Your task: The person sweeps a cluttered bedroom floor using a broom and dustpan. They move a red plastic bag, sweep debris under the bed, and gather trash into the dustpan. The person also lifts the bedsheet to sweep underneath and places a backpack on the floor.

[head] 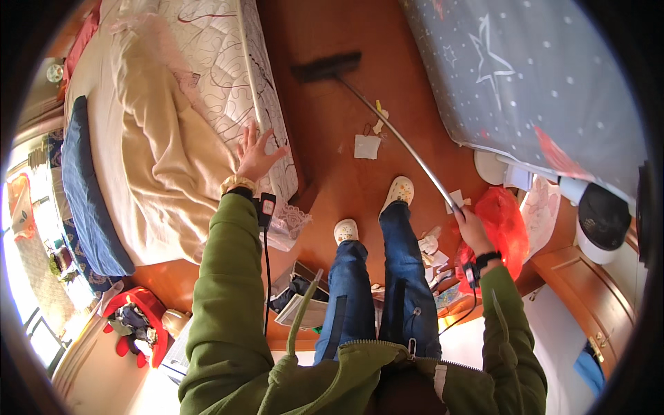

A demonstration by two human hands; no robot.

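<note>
My right hand (472, 231) is closed around the end of the metal handle of a broom (402, 140). Its dark, slightly blurred head (327, 66) lies over the wooden floor between two beds. With fingers spread, my left hand (258, 158) is at the edge of the patterned mattress (223, 67) and holds nothing; whether it touches the mattress I cannot tell. A white paper square (367, 147) and a crumpled scrap with a yellow piece (380, 122) lie on the floor below the broom head. More crumpled paper (429, 246) lies beside my right leg.
A beige blanket (155, 140) and a blue pillow (91, 197) cover the left bed. The other bed has a grey starred cover (519, 67). Near my right hand are a red plastic bag (500, 223) and a lidded bin (602, 223). An open storage box (298, 295) stands behind my feet.
</note>
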